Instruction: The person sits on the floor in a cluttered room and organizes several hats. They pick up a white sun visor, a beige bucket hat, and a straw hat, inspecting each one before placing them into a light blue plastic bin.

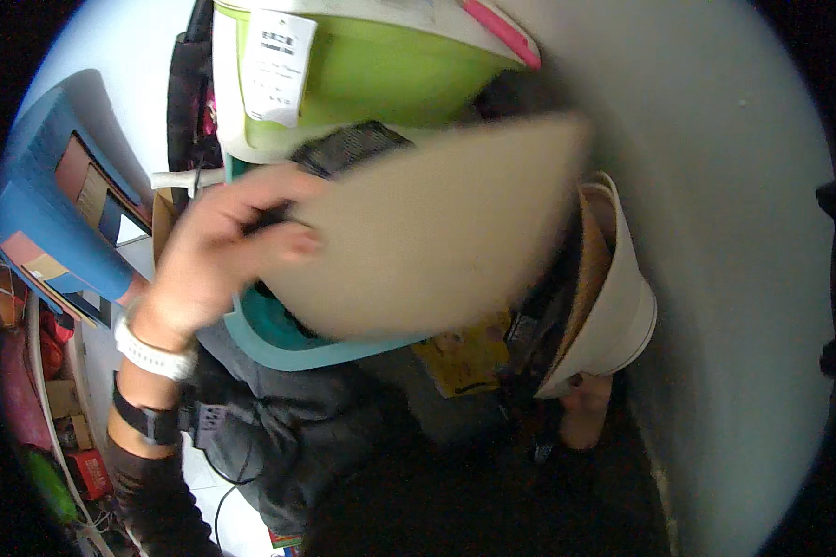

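Observation:
My left hand (226, 244) pinches the left edge of a flat beige sheet (439, 230), perhaps cardboard, which is blurred. Under the sheet is a teal plastic tub (306, 355), its inside mostly hidden. At the lower right, my right hand (585, 414) is partly in shadow against the lower edge of a white curved object (623, 306), perhaps a tilted bin or rolled sheets. Brown board-like material (585, 278) shows inside it. The fingers on that side are mostly hidden, but they appear to grip its edge. A yellow printed packet (463, 355) lies between the tub and the white object.
A green and white plastic storage box (383, 69) with a paper label (279, 66) stands beyond the tub. A blue stool-like piece (76, 202) is on the left, above shelves with assorted items (87, 473). A grey wall (724, 244) runs along the right.

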Motion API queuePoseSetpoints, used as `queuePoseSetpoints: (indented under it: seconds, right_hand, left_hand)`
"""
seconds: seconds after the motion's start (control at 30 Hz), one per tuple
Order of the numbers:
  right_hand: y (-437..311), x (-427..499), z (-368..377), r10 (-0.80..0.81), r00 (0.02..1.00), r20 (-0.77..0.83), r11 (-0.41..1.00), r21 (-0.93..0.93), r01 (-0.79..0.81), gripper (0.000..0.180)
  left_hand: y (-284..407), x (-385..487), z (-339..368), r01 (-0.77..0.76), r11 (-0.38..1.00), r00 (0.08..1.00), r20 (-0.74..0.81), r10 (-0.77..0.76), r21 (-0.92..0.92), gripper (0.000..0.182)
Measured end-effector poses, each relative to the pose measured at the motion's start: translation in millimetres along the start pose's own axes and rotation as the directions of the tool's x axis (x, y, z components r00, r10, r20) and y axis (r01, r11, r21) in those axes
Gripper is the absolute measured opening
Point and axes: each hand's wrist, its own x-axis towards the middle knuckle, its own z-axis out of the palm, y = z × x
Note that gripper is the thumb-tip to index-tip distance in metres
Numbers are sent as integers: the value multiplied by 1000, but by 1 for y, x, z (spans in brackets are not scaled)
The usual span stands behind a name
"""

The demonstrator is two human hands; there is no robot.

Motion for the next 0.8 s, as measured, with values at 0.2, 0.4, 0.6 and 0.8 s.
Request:
queuePoseSetpoints:
  seconds: [0.2,0.4,0.6,0.8]
  right_hand:
    - [0,11,0,-37,998,51,999,3,37,61]
    - [0,22,-2,-75,994,79,997,-3,76,60]
    - [9,30,-22,-106,987,118,994,-8,108,60]
    - [10,65,-16,-175,953,246,980,-45,191,60]
  left_hand:
    - [65,6,105,-480,848,877,122,464,224,35]
    - [129,-92,134,-503,694,864,327,383,516,29]
    - [115,-185,96,-59,771,988,146,-44,634,54]
    - [50,-256,86,459,808,839,119,-531,371,55]
